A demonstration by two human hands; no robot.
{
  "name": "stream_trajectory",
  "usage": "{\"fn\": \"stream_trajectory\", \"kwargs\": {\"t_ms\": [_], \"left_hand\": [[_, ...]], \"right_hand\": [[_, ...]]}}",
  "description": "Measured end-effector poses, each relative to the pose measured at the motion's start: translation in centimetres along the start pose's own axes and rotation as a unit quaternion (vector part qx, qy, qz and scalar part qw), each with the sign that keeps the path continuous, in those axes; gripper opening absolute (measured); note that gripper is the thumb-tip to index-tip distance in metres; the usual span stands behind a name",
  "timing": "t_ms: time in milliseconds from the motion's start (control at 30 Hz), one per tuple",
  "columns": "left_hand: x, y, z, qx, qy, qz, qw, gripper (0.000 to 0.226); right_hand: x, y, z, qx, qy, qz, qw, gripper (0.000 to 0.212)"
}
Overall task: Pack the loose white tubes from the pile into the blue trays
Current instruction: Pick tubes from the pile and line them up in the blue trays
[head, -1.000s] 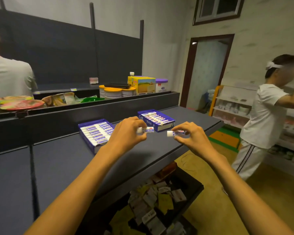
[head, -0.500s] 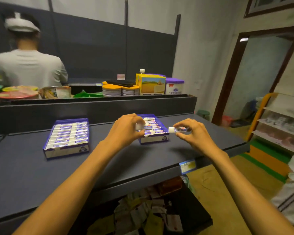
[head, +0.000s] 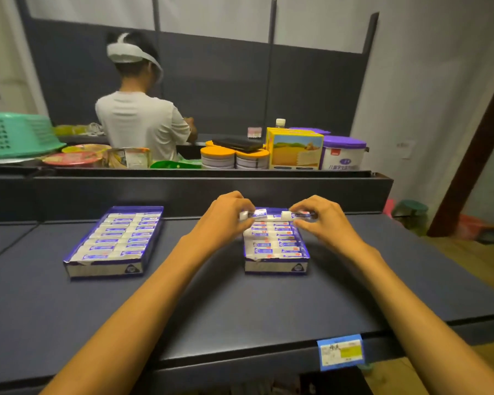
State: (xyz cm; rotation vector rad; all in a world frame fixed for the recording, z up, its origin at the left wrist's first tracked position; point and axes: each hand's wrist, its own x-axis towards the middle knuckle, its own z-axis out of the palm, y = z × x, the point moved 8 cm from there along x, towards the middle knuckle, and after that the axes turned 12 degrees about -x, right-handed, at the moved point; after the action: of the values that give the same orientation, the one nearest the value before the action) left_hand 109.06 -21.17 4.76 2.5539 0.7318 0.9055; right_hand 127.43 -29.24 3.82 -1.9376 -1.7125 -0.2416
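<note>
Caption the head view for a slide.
Left hand and right hand each hold a white tube over the right blue tray; the left blue tray sits full.

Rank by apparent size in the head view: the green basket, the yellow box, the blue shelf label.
1. green basket, cut off by the frame edge
2. yellow box
3. blue shelf label, smallest though nearest the camera

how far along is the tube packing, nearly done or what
Nearly done, by the look of it. The left tray looks full. The right tray has rows filled toward the front. In hand: left hand and right hand each hold a tube over its far end. No loose pile in view.
</note>
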Motion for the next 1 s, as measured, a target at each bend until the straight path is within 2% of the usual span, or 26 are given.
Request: {"fn": "stream_trajectory", "kwargs": {"t_ms": [200, 367, 667, 1000], "left_hand": [[2.2, -2.2, 1.7, 0.058, -0.038, -0.037, 0.997, 0.026], [3.4, -2.0, 2.2, 0.111, -0.057, -0.019, 0.992, 0.026], [3.6, -2.1, 3.7, 0.145, -0.095, -0.03, 0.984, 0.028], [4.2, -2.1, 4.2, 0.172, -0.093, -0.043, 0.98, 0.028]], "right_hand": [[3.8, 0.2, 2.4, -0.028, -0.028, -0.007, 0.999, 0.025], [5.2, 0.5, 3.3, -0.023, -0.055, -0.021, 0.998, 0.026], [6.1, 0.9, 4.0, 0.016, -0.081, -0.038, 0.996, 0.026], [5.6, 1.9, 4.2, 0.018, -0.104, -0.048, 0.993, 0.028]]}}
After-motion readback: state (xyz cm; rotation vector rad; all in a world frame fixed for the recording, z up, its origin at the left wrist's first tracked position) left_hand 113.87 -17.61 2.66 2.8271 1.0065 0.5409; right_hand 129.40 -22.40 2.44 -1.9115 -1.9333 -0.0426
